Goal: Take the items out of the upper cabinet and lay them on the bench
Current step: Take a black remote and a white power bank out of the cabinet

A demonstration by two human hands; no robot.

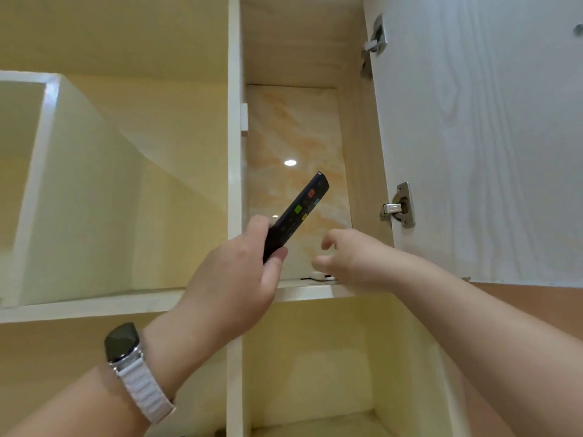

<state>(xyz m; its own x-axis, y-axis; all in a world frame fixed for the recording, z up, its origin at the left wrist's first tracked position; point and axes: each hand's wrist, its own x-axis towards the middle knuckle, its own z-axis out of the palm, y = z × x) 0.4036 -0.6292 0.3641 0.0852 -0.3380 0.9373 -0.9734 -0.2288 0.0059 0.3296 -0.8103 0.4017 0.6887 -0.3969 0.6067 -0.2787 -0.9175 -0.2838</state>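
The left hand [233, 272] is gripping a black remote [296, 216] before the open cabinet [296, 291], while the right hand [350, 253], fingers loosely curled and empty, is hovering over a small white object [318, 275] on the cabinet's shelf.

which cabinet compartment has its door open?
The upper right compartment, with the marbled orange back panel: its white door is swung out on two metal hinges. The other compartments show no door. The remote is in the left hand.
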